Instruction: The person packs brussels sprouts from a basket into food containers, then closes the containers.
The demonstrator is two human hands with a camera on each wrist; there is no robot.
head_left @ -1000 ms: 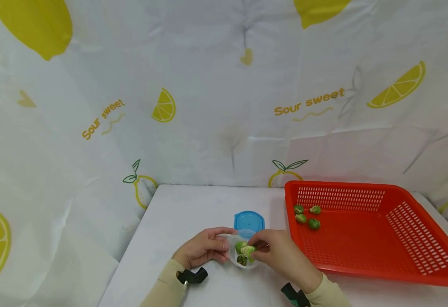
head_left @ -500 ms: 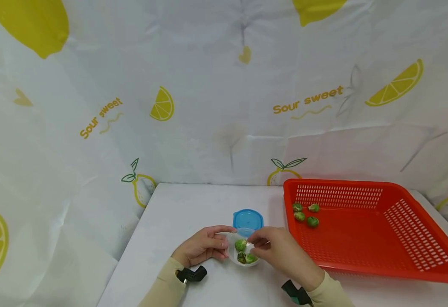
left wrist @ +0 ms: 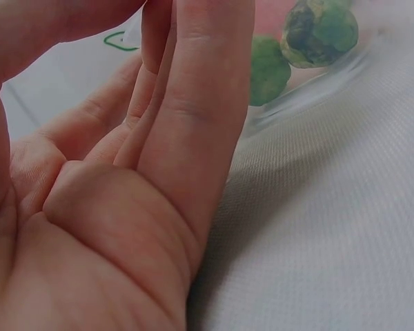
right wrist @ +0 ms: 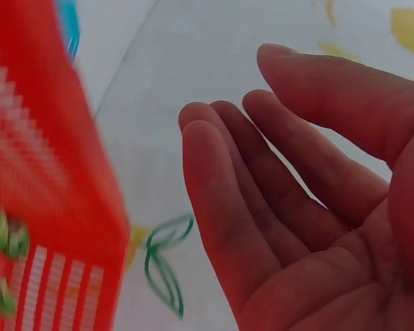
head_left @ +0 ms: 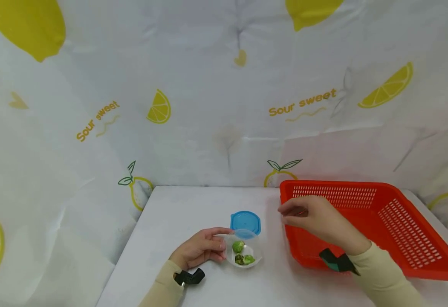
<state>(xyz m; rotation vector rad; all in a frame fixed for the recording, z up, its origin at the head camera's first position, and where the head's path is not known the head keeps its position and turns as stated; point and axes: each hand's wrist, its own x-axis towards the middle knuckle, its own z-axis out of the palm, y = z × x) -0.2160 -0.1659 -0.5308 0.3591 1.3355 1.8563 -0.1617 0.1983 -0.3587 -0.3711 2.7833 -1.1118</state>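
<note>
My left hand (head_left: 200, 248) holds the near-clear plastic tub (head_left: 257, 251) from its left side, thumb by the rim. Three Brussels sprouts (head_left: 238, 246) lie in the tub, which looks tipped a little. In the left wrist view, two sprouts (left wrist: 321, 33) show past the fingers, and part of the tub is cut off. My right hand (head_left: 316, 217) hangs over the left edge of the red basket (head_left: 362, 264). Its fingers (right wrist: 210, 179) are loosely bent and apart from the thumb, with nothing between them. Sprouts (right wrist: 0, 293) in the basket show in the right wrist view.
Just behind the tub lies a blue lid (head_left: 245, 221) on the white-covered table (head_left: 193, 204). The perforated basket fills the table's right side. At the back hangs a white curtain (head_left: 200, 145) printed with lemons.
My right hand has left the tub and moved right and away, up to the basket's edge. A pale sprout seen at its fingers earlier no longer shows. My left hand stays on the tub.
</note>
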